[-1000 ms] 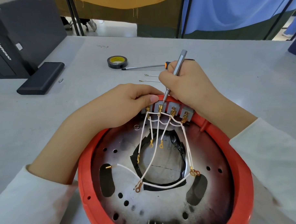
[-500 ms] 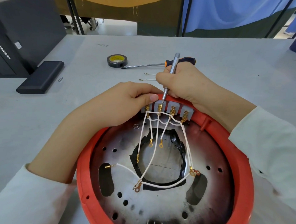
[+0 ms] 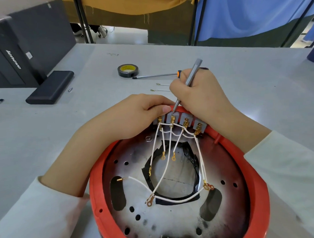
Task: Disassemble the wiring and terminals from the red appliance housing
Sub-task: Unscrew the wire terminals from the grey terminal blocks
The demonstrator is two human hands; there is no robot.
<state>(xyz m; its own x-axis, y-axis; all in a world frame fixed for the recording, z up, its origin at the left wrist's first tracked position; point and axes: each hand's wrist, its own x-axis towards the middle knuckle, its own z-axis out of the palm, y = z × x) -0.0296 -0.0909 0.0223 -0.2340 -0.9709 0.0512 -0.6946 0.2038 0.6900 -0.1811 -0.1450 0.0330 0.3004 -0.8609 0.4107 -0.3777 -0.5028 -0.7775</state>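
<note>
Just below the right hand (image 3: 198,95), grip clamped on a slim grey metal screwdriver (image 3: 190,81), tip down-left into the second grey terminal block (image 3: 172,117) on the red round plastic housing (image 3: 257,175). Left hand (image 3: 144,114) pinches the row beside it.

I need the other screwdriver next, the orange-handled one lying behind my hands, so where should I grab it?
Take the orange-handled screwdriver by its handle at the right end, reaching from the right and above. It lies flat on the table, its shaft pointing left toward the tape roll. The right hand hides most of the handle.
</note>
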